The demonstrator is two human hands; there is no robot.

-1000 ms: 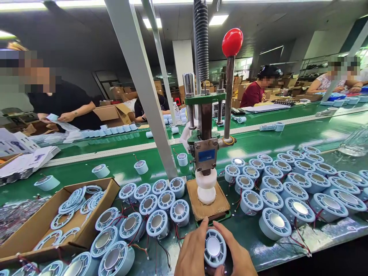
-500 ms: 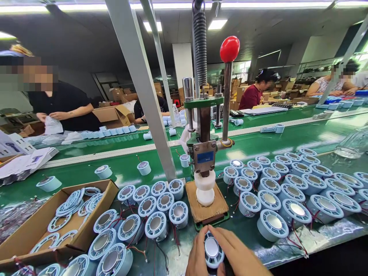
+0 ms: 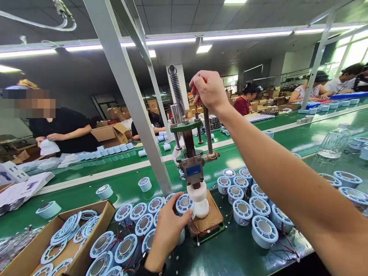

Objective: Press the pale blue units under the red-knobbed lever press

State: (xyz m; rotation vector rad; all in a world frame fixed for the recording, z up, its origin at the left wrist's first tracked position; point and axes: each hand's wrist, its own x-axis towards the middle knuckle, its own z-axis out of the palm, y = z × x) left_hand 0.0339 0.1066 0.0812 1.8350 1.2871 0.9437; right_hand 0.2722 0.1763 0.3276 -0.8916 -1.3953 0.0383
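My left hand (image 3: 166, 226) grips a light-blue round part (image 3: 184, 203) with a silver disc in its face, between thumb and fingers. This part is beside the white plastic blocks (image 3: 200, 207) of a hand press (image 3: 193, 170), above the left side of its wooden base plate (image 3: 214, 211). High up, my right hand (image 3: 211, 90) is closed round the top of the press lever (image 3: 208, 132), hiding its red knob. My right forearm reaches across from the lower right and covers some of the parts there. Thin wires with a small plug lie over the base's front.
Rows of similar blue parts (image 3: 241, 212) with wires stand on both sides of the press. A cardboard box (image 3: 94, 234) at left holds blue rings. A slanted grey post (image 3: 129, 96) rises behind. A clear bottle (image 3: 333, 143) stands at right; co-workers sit across the green belt.
Both hands were together round a blue part in front of the press. My left hand has carried a part up beside the press blocks; my right has let go and taken the lever.
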